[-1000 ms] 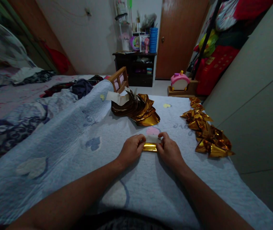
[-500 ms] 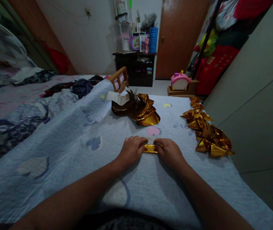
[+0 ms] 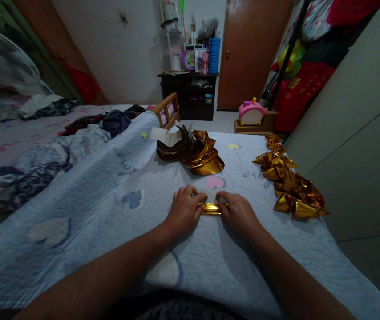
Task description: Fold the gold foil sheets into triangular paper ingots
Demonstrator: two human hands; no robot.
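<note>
A sheet of gold foil paper (image 3: 211, 209) lies on the bed cover, its near part folded into a shiny gold strip and its far part showing a pale backing. My left hand (image 3: 185, 205) grips the left end of the strip between thumb and fingers. At the right end, my right hand (image 3: 240, 210) pinches it the same way. Beyond my hands is a fanned stack of gold foil paper (image 3: 206, 160), with pale sheets sticking up at its left. Several folded gold foil pieces (image 3: 295, 186) lie heaped along the right side.
The light blue quilted cover (image 3: 116, 240) has heart patterns and spreads under everything. A wooden bed-end piece (image 3: 168, 111) stands behind the stack. Crumpled clothes (image 3: 116, 122) lie at left. A pink toy (image 3: 252, 112) sits beyond the far edge, and a pale cabinet (image 3: 353, 155) borders the right.
My fingers have shifted slightly on the gold foil paper, and both thumbs and forefingers now arch more above the strip. The view has moved a little; the stack and folded pieces stay put.
</note>
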